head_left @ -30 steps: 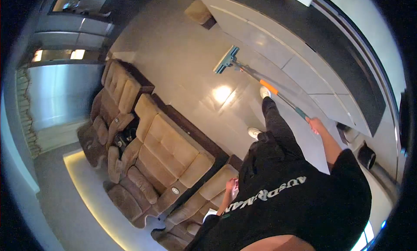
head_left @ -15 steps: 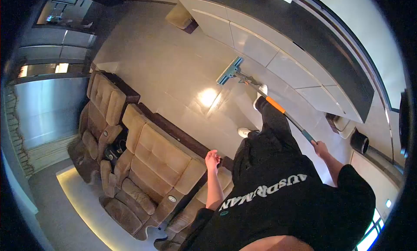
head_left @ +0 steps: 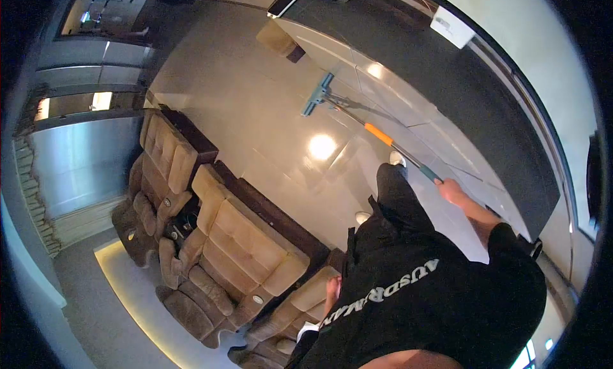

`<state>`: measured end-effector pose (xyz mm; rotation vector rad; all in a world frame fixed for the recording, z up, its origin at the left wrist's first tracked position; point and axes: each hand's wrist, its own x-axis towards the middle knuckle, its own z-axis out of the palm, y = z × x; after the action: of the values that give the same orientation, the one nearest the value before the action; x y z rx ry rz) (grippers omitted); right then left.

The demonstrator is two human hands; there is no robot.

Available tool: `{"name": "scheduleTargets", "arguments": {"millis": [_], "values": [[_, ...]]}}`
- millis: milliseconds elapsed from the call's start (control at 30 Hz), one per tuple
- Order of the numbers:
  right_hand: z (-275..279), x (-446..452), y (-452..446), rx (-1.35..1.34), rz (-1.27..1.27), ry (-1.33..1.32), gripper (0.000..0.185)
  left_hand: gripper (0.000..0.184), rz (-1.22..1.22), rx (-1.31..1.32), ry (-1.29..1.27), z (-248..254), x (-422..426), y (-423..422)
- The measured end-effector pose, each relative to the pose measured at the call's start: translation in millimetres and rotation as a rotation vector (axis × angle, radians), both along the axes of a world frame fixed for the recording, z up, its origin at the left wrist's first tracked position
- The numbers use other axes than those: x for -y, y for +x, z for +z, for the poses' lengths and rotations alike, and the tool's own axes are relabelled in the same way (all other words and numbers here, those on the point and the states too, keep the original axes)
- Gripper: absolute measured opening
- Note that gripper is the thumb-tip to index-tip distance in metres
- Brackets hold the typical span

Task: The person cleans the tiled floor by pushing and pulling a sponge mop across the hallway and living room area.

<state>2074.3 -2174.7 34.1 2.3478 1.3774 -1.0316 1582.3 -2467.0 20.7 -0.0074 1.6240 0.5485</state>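
Note:
My right hand (head_left: 451,192) is wrapped round the green end grip of a mop (head_left: 379,134) with an orange sleeve on its pole. The pole slants away to the upper left, and its flat teal head (head_left: 317,95) rests on the floor, short of the white cabinet fronts. At my left side, my left hand (head_left: 334,284) hangs low beside my black shirt, near the brown recliner seats. My body partly hides it, and its fingers are too small to make out.
Brown recliners (head_left: 246,238) line the left side. White cabinets with a dark top (head_left: 408,62) run along the right, bearing a white box (head_left: 452,27) and a phone (head_left: 285,1). A small stool (head_left: 279,39) stands at the far end. My shoe (head_left: 397,158) is near the pole.
The mop head has shifted to the left and farther off, with my right hand still on the pole. My left hand, raised half a second ago, has dropped back to my side.

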Motion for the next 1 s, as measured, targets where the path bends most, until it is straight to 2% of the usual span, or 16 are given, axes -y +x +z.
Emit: {"name": "scheduleTargets", "arguments": {"millis": [33, 100, 133, 167, 200, 267, 333, 367, 467, 500, 600, 700, 800, 900, 933, 1000], "values": [[0.8, -21.3, -1.0, -0.096, -0.01, -0.102, 0.052, 0.013, 0.094, 0.058, 0.048, -9.8, -13.0, 2.5], [48.4, -93.2, -25.4, -0.225, -0.068, -0.215, 0.051, 0.013, 0.208, 0.093, 0.113, -6.5, -65.7, 17.8], [34.6, -104.8, -31.5, -0.242, -0.076, -0.187, 0.051, 0.01, 0.138, -0.11, 0.113, 41.9, -123.2, 50.7], [20.9, -116.4, -37.6, -0.26, -0.083, -0.16, 0.051, 0.008, -0.039, -0.173, 0.127, 68.3, -163.4, 66.0], [-13.1, -124.6, -44.1, -0.249, -0.036, -0.087, 0.051, 0.013, -0.097, -0.193, 0.143, 79.0, -192.0, 76.8], [-24.1, -153.6, -66.2, -0.292, -0.101, -0.09, 0.052, 0.017, -0.136, -0.169, 0.27, 84.8, -223.1, 90.2], [1.7, -180.4, -82.7, -0.353, -0.134, -0.234, 0.053, 0.02, -0.164, -0.179, 0.279, 119.3, -246.5, 109.3], [8.8, -185.8, -85.3, -0.384, -0.15, -0.298, 0.054, 0.021, -0.206, -0.19, 0.314, 118.8, -244.3, 112.8], [-9.5, -160.3, -87.5, -0.463, -0.18, -0.222, 0.055, 0.02, -0.241, -0.096, 0.315, 94.2, -211.8, 105.1], [-12.2, -149.5, -83.6, -0.437, -0.162, -0.167, 0.054, 0.018, -0.255, -0.15, 0.225, 86.7, -196.9, 101.3], [1.5, -107.6, -86.4, -0.394, -0.174, -0.086, 0.053, 0.013, -0.123, -0.127, 0.112, 65.4, -128.3, 74.3], [14.3, -72.9, -84.5, -0.417, -0.258, -0.133, 0.056, 0.01, -0.285, -0.216, 0.191, 52.9, -72.2, 40.5], [27.9, -40.1, -87.0, -0.414, -0.23, -0.147, 0.057, 0.011, -0.104, -0.104, -0.221, 66.8, -54.7, 15.3], [36.6, -0.4, -92.7, -0.419, -0.234, -0.186, 0.059, 0.012, -0.223, -0.142, -0.037, 36.2, -39.0, -20.2], [33.5, 14.1, -94.9, -0.402, -0.247, -0.18, 0.059, 0.013, -0.168, -0.019, -0.08, 29.7, -42.2, -34.0], [29.8, 37.3, -92.5, -0.38, -0.267, -0.201, 0.059, 0.012, -0.158, -0.11, -0.022, 11.9, -51.6, -45.9]]}}
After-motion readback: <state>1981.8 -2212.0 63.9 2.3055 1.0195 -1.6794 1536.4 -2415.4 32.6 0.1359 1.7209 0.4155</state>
